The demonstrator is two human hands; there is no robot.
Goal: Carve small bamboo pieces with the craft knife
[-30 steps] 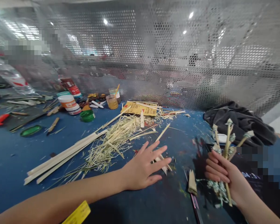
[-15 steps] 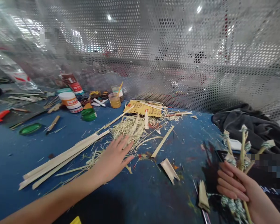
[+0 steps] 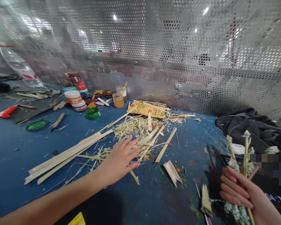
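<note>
My left hand lies palm down with its fingers spread, at the near edge of a heap of pale thin shavings. Flat bamboo-like strips lie just beyond its fingertips. Whether the palm touches the shavings I cannot tell. At the right, my right hand is closed round several thin sticks bound with green-and-white twine. A twine-wrapped cluster hangs below this hand, and a short split piece lies beside it.
Long flat strips lie on the blue table to the left. Yellow sandpaper sheets sit behind the shavings. Paint jars, a green lid and a bottle stand or lie farther left. Dark cloth is at right.
Several strips by my left hand have shifted right and now fan out past its fingers. The right hand still grips the sticks. The view has turned slightly left.
</note>
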